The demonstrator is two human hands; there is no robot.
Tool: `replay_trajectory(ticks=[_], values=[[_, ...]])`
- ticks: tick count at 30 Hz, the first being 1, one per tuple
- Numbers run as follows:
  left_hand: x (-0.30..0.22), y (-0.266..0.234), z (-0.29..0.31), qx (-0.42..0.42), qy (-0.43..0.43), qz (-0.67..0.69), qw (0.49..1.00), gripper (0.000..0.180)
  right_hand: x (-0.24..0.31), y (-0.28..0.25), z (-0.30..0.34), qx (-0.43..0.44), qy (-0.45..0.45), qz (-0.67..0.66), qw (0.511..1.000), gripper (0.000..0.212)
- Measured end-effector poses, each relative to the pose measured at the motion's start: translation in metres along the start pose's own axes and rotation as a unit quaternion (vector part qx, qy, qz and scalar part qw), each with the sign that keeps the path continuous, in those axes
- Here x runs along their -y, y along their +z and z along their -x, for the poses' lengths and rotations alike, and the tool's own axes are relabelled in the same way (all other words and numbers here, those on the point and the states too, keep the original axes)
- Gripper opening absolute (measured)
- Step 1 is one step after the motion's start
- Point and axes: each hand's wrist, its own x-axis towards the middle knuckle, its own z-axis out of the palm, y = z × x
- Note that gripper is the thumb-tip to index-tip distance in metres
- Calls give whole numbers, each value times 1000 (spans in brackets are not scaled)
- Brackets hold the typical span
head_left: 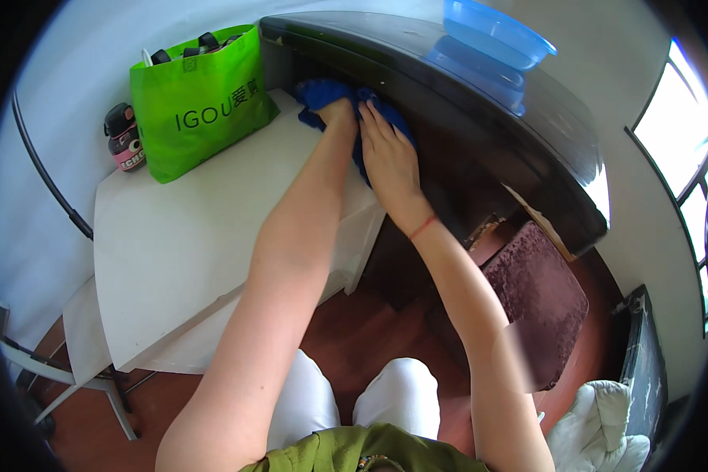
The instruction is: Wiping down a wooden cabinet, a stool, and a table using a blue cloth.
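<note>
A blue cloth (326,93) lies bunched at the far end of the white table (212,228), against the side of a dark glossy piece of furniture (480,134). My left hand (337,115) is closed into the cloth, its fingertips hidden in the folds. Beside it, my right hand (391,161) rests on the cloth with its fingers stretched out flat and pointing away from me. A thin red string circles my right wrist. Left of my hands, a bright green shopping bag (212,114) stands upright on the table with things poking out of its top.
A dark and pink bottle (124,138) stands left of the bag. A blue plastic basin (499,35) sits on the dark furniture. Below right are a maroon plush-covered seat (539,291) and a pale padded item (594,421). A white chair frame (71,381) stands at lower left.
</note>
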Motion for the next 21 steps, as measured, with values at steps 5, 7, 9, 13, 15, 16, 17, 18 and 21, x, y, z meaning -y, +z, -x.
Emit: replay_trajectory(ticks=[5,7,9,13,15,16,17,18,21], values=[[-74,2,109,55,-147,312,937,47,-19,-79,71,-27,87,-3,996,41],[-51,8,117,-205,118,249,939,41,-1,-111,75,-51,132,-19,990,38],[-59,18,155,-131,144,248,949,48,-6,-109,108,-136,177,-33,974,31],[-77,9,293,105,189,350,912,106,-34,-94,184,-256,241,-134,927,30],[-135,-77,349,264,68,583,766,75,-51,-93,231,-218,343,-178,896,35],[-130,-101,343,180,112,584,783,48,-36,-92,221,-196,357,-250,878,42],[-115,-114,343,192,129,576,784,48,-26,-82,227,-170,368,-253,878,44],[-98,-124,342,217,215,484,820,49,-19,-77,232,-158,388,-273,866,45],[-72,-125,341,204,401,321,833,50,-11,-74,224,-233,507,-561,612,49]])
